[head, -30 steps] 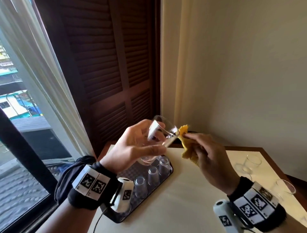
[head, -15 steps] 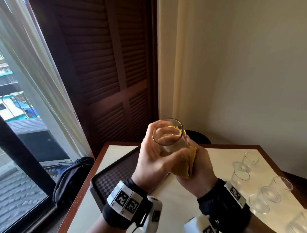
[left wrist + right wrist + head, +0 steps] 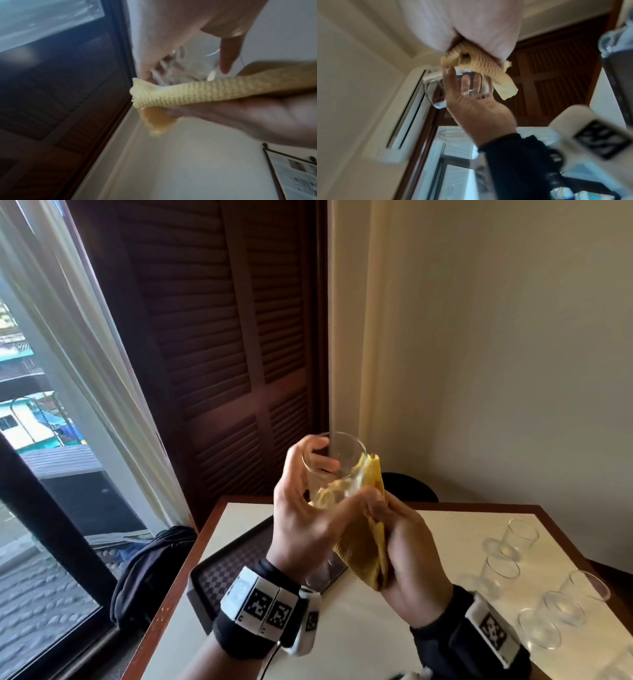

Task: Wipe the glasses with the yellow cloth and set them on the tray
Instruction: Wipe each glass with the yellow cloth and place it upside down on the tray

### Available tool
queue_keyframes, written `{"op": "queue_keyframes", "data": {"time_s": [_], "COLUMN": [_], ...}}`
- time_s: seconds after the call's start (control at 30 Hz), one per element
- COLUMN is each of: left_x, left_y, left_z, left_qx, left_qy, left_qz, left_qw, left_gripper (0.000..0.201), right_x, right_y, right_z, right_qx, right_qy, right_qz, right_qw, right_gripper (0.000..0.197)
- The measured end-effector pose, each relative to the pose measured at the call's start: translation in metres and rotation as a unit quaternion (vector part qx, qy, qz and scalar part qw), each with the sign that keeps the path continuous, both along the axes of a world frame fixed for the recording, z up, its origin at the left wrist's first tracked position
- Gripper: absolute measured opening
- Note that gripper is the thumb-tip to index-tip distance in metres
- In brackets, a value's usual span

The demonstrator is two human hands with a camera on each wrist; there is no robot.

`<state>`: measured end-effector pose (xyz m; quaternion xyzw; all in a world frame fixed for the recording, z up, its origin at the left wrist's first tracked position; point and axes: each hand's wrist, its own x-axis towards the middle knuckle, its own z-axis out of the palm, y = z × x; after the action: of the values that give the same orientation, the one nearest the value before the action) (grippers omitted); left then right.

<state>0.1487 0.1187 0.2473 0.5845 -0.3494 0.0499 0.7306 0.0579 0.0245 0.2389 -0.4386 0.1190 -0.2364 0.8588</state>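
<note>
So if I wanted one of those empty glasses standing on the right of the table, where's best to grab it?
Take an empty glass round its side wall, about halfway up, reaching in from the right table edge. It stands upright, mouth up, and the neighbours crowd its other sides. The wall looks smooth, so wrap your fingers round rather than pinching the rim.

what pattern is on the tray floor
A dark checkered pattern on the tray, clearest in the head view.

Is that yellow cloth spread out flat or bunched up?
Bunched up. The cloth is folded thick in the right hand, with one end pushed into the glass that the left hand holds.
</note>
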Motion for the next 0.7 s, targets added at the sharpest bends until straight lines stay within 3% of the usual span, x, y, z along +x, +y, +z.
{"op": "queue_keyframes", "data": {"time_s": [0.03, 0.1, 0.13, 0.2, 0.3, 0.37, 0.43, 0.47, 0.6, 0.67, 0.7], "left_x": [0.004, 0.002, -0.005, -0.022, -0.026, -0.013, 0.0, 0.0, -0.014, -0.015, -0.013], "left_y": [-0.002, -0.007, -0.01, -0.015, -0.02, -0.02, -0.016, -0.014, -0.012, -0.014, -0.014], "left_z": [0.003, 0.01, 0.009, 0.004, 0.004, 0.011, 0.016, 0.017, 0.012, 0.017, 0.021], "left_qx": [-0.011, -0.017, -0.015, -0.027, -0.041, -0.046, -0.05, -0.045, 0.009, -0.002, -0.016], "left_qy": [0.022, 0.08, 0.113, 0.207, 0.295, 0.297, 0.302, 0.297, 0.291, 0.293, 0.305], "left_qz": [0.011, -0.013, -0.041, -0.112, -0.128, -0.107, -0.109, -0.125, -0.225, -0.217, -0.209], "left_qw": [1.0, 0.997, 0.993, 0.972, 0.946, 0.948, 0.946, 0.946, 0.93, 0.931, 0.929], "left_gripper": [0.07, 0.055, 0.049, 0.05, 0.058, 0.066, 0.068, 0.068, 0.09, 0.084, 0.077], "right_x": [0.001, 0.004, 0.007, 0.012, 0.01, 0.004, 0.002, 0.004, 0.011, 0.007, 0.005], "right_y": [0.005, 0.011, 0.01, 0.0, -0.002, 0.009, 0.017, 0.012, -0.009, 0.0, 0.008], "right_z": [-0.002, 0.001, 0.003, 0.011, 0.018, 0.006, -0.006, -0.006, 0.027, 0.025, 0.017], "right_qx": [-0.086, -0.261, -0.307, -0.3, -0.299, -0.38, -0.489, -0.501, -0.353, -0.368, -0.424], "right_qy": [-0.01, -0.024, -0.033, -0.061, -0.105, -0.11, -0.098, -0.099, -0.118, -0.11, -0.102], "right_qz": [-0.045, -0.117, -0.136, -0.122, -0.068, -0.056, -0.073, -0.079, -0.091, -0.083, -0.084], "right_qw": [0.995, 0.958, 0.941, 0.944, 0.946, 0.916, 0.863, 0.856, 0.924, 0.92, 0.896], "right_gripper": [0.031, 0.031, 0.032, 0.034, 0.036, 0.048, 0.062, 0.064, 0.059, 0.06, 0.061]}}
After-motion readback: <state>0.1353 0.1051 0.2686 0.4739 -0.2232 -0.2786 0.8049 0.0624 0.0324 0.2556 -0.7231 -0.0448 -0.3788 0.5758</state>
